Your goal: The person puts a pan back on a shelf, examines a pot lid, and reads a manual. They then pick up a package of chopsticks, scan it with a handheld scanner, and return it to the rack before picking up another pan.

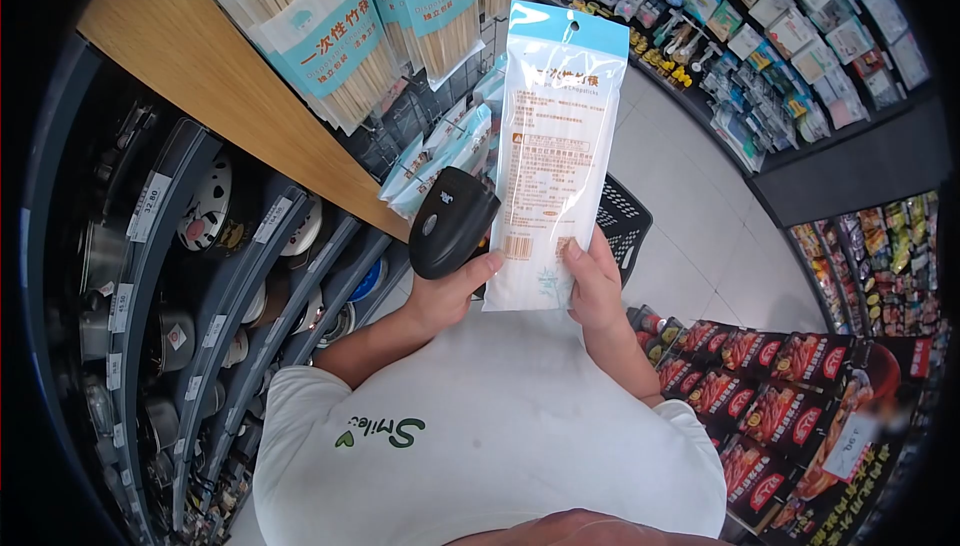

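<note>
A white plastic pack of disposable bamboo chopsticks [555, 156] with a light blue header stands in front of my chest, its printed back and barcode facing me. My right hand [597, 284] is closed on the pack's lower right edge, thumb in front. My left hand [450, 291] is closed around a black handheld barcode scanner [452, 224], and its thumb touches the pack's lower left edge. Most left fingers are hidden behind the scanner and pack. Behind the pack, part of a black basket [626, 228] shows.
More chopstick packs [325, 36] hang on a rack at upper left beside a wooden panel [230, 76]. Shelves of pots and bowls with price tags [150, 196] line the left. Hanging goods [780, 26] fill the upper right. Red boxed packets [750, 386] stand at lower right. Tiled floor [690, 196] lies between.
</note>
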`<act>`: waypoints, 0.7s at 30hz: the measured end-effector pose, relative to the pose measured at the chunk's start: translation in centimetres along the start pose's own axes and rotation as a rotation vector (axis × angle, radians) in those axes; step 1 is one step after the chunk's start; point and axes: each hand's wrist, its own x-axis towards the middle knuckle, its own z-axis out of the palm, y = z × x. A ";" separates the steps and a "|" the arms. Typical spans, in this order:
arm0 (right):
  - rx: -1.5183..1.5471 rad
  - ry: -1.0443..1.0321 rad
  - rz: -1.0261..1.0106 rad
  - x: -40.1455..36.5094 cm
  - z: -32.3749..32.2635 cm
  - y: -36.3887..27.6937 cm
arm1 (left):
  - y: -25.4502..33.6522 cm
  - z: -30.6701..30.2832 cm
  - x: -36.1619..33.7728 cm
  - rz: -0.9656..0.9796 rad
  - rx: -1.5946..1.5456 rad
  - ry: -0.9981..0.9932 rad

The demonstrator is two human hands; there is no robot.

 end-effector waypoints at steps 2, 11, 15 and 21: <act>-0.007 -0.009 -0.001 0.1 -0.1 0.0 | -0.2 -0.2 0.0 0.008 0.016 -0.005; -0.012 -0.017 0.001 0.1 -0.2 0.2 | -0.3 -0.3 -0.1 0.010 0.007 0.015; -0.027 -0.020 0.001 0.2 -0.5 0.4 | -0.6 -0.7 -0.1 0.009 0.025 0.008; -0.032 -0.027 -0.002 0.3 -0.4 0.5 | -0.8 -0.9 -0.1 -0.002 0.008 0.014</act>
